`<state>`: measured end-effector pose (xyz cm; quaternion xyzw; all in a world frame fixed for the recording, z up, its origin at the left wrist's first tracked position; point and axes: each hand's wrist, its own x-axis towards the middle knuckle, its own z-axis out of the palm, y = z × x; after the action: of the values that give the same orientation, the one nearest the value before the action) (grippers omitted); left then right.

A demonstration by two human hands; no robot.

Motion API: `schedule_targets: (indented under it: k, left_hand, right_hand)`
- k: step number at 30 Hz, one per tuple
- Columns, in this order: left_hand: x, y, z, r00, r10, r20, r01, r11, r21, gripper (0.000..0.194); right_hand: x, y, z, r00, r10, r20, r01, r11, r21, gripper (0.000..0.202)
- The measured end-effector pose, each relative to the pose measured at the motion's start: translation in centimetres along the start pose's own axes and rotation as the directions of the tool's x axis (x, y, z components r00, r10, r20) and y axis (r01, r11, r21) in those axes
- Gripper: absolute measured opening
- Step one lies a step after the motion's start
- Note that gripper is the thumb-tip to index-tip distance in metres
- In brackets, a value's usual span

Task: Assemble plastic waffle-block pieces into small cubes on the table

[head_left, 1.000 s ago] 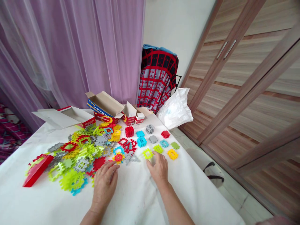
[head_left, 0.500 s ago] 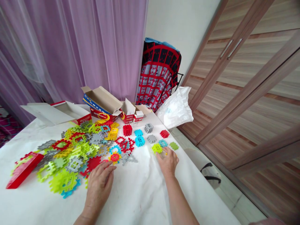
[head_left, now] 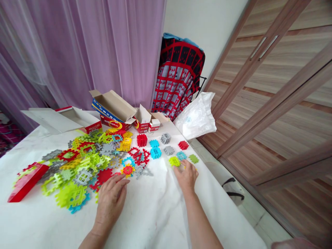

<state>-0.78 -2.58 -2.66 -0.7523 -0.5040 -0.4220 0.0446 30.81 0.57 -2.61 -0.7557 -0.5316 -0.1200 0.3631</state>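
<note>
My left hand (head_left: 112, 197) rests at the near edge of the mixed pile of toothed plastic building pieces (head_left: 95, 162). Its fingers are stretched out and loose, close to a red piece (head_left: 104, 176) and a red-and-yellow gear-like piece (head_left: 128, 169). On the right side of the table, my right hand (head_left: 187, 177) is lowered with curled fingers over a yellow piece (head_left: 185, 167), mostly hidden beneath them. Touching or nearly touching its thumb is a lime green piece (head_left: 174, 161). Just beyond the fingers lie a light blue piece (head_left: 181, 155) and a green piece (head_left: 193, 158).
Sorted by colour, red (head_left: 141, 140), blue (head_left: 155, 152) and grey (head_left: 166, 138) stacks stand mid-table. Open cardboard boxes (head_left: 114, 105) line the back edge. A white plastic bag (head_left: 197, 116) sits at the far right corner, and a long red block (head_left: 28, 181) at left.
The view has tilted slightly, shifting everything a little. Both hands stay at about the same places, the right one still over the yellow piece.
</note>
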Motion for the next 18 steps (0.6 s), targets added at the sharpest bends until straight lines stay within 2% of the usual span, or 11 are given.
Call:
schedule_targets:
  k: [11, 18]
  left_hand:
    - [-0.19, -0.13, 0.16, 0.998, -0.054, 0.035, 0.054, 0.999, 0.0, 0.02]
    - [-0.19, -0.08, 0.02, 0.998, -0.05, 0.033, 0.049, 0.999, 0.019, 0.02]
  right_hand:
    - [-0.04, 0.1, 0.01, 1.0, -0.005, 0.023, 0.006, 0.999, -0.039, 0.036]
    - [-0.06, 0.04, 0.08, 1.0, -0.006, 0.03, 0.007, 0.999, -0.049, 0.034]
